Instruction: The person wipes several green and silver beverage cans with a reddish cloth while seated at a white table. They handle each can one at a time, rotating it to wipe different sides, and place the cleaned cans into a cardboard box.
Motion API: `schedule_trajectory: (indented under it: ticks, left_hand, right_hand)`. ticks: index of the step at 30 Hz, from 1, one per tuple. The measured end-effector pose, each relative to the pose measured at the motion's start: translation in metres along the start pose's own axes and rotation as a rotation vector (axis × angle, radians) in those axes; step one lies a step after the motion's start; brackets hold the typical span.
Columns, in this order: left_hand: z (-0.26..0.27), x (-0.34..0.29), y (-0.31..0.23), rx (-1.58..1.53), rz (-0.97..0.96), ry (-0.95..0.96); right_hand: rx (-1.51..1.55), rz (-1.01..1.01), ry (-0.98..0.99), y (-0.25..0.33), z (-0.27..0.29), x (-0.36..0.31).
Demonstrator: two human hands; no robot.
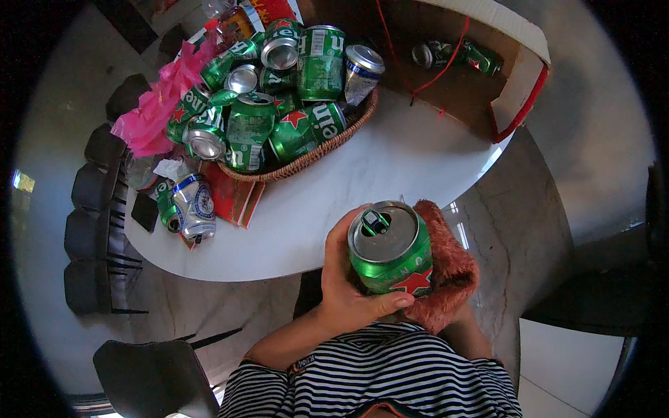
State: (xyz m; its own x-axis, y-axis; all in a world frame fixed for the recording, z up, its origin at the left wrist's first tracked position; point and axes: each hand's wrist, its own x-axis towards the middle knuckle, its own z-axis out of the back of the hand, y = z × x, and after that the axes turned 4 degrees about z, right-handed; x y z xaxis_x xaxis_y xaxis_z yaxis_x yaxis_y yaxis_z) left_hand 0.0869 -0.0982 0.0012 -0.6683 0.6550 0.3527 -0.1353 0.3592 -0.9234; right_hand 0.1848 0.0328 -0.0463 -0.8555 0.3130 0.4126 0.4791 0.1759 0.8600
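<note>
Left hand curled around green can, right hand hidden by fuzzy cloth, its grip unclear

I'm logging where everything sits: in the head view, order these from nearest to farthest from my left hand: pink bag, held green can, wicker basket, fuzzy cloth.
From your left hand:
1. Held green can: in its grip
2. Fuzzy cloth: right of the can
3. Wicker basket: ahead, leftward
4. Pink bag: basket's left side

White round-ended table on veined grey floor, dark chairs in a row at left
</note>
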Motion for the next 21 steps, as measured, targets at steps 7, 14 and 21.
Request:
schedule_trajectory:
  ticks: [7,14,21]
  left_hand:
    - [0.003,0.001,0.0,-0.021,-0.01,0.009]
    - [0.006,0.0,0.006,0.118,0.073,-0.058]
    - [0.007,0.009,-0.009,-0.21,0.177,0.041]
  right_hand:
    - [-0.06,0.036,-0.024,0.005,-0.004,0.004]
    - [-0.199,0.132,-0.018,0.007,-0.005,0.012]
    - [0.087,0.259,0.077,0.006,-0.004,0.018]
